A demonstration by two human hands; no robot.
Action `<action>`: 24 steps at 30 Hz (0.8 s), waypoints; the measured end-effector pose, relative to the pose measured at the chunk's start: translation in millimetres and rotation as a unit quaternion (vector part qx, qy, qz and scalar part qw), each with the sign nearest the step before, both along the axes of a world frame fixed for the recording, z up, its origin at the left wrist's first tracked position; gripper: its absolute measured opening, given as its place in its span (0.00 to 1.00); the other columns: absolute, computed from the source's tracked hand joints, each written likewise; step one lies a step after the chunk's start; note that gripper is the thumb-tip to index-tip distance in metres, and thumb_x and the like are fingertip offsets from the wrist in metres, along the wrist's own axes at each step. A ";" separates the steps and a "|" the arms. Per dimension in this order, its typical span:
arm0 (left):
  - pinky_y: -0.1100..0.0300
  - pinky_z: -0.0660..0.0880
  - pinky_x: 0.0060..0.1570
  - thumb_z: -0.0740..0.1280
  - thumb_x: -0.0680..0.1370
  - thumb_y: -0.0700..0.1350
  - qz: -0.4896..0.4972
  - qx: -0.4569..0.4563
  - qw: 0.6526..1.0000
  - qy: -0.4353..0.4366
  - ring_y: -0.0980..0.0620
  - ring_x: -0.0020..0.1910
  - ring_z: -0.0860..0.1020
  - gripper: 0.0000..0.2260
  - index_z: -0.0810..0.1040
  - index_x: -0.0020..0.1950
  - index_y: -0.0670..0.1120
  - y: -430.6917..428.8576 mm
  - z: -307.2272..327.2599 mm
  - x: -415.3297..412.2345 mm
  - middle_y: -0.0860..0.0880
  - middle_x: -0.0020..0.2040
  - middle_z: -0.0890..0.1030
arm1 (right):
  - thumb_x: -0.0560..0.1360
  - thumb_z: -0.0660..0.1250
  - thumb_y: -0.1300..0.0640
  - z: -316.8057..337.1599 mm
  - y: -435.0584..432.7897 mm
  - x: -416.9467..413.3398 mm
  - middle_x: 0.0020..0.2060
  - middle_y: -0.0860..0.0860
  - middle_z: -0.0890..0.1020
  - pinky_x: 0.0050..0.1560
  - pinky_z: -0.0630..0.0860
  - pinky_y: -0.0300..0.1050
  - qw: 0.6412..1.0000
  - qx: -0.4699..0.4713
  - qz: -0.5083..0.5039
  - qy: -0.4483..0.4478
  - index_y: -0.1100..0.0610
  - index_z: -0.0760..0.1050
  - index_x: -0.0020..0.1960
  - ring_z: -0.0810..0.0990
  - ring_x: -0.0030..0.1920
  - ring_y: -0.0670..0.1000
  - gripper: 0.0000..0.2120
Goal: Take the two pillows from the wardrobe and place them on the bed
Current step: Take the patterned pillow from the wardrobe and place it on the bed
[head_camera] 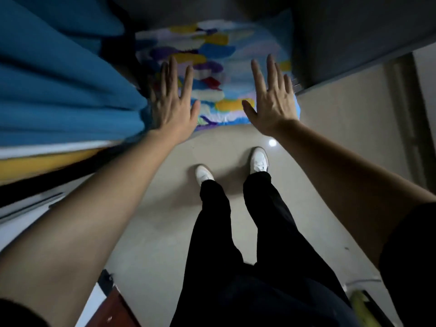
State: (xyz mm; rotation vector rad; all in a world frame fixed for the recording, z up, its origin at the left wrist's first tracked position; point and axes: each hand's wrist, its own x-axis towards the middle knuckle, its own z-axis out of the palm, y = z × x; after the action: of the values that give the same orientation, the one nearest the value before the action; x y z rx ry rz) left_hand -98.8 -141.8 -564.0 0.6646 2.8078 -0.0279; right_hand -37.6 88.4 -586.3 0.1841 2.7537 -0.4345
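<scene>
A pillow with a bright multicoloured patch pattern lies ahead of me in a dark recess of the wardrobe, its near edge sticking out over the floor. My left hand is flat and open over the pillow's left near corner, fingers spread. My right hand is open the same way over its right near corner. Neither hand has a grip on it. I see only this one pillow.
Blue folded fabric fills the left side, with a white and yellow edge beneath it. My legs in black trousers and white shoes stand on the beige tiled floor. A grey wardrobe panel runs along the right.
</scene>
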 end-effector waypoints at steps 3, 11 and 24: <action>0.35 0.52 0.73 0.61 0.76 0.48 0.042 -0.020 0.998 -0.046 0.37 0.77 0.51 0.34 0.52 0.79 0.45 -6.0 -76.8 0.8 0.38 0.79 0.50 | 0.78 0.60 0.45 -71.1 -2.0 4.4 0.79 0.63 0.47 0.76 0.52 0.62 0.999 -0.014 -0.006 -0.030 0.53 0.44 0.81 0.51 0.79 0.63 0.39; 0.34 0.53 0.73 0.66 0.73 0.47 0.019 -0.083 0.985 -0.153 0.36 0.77 0.52 0.38 0.52 0.79 0.46 -12.5 -279.2 35.8 0.36 0.79 0.50 | 0.74 0.66 0.43 -263.4 -14.7 28.8 0.79 0.62 0.44 0.77 0.49 0.63 0.992 -0.013 0.060 -0.114 0.52 0.40 0.81 0.46 0.79 0.63 0.47; 0.28 0.47 0.70 0.75 0.68 0.55 0.029 -0.095 0.994 -0.055 0.37 0.78 0.51 0.50 0.44 0.79 0.53 -6.9 -471.9 14.8 0.39 0.79 0.52 | 0.65 0.76 0.41 -445.4 -16.0 20.0 0.79 0.63 0.47 0.70 0.43 0.78 0.990 0.090 0.099 -0.052 0.49 0.41 0.80 0.45 0.76 0.72 0.58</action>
State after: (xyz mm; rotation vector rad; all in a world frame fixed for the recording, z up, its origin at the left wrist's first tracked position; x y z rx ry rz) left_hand -84.0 -148.6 -1035.9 0.5222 2.6734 -0.2367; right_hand -17.6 72.4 -1031.7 -0.0218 2.6722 -0.1190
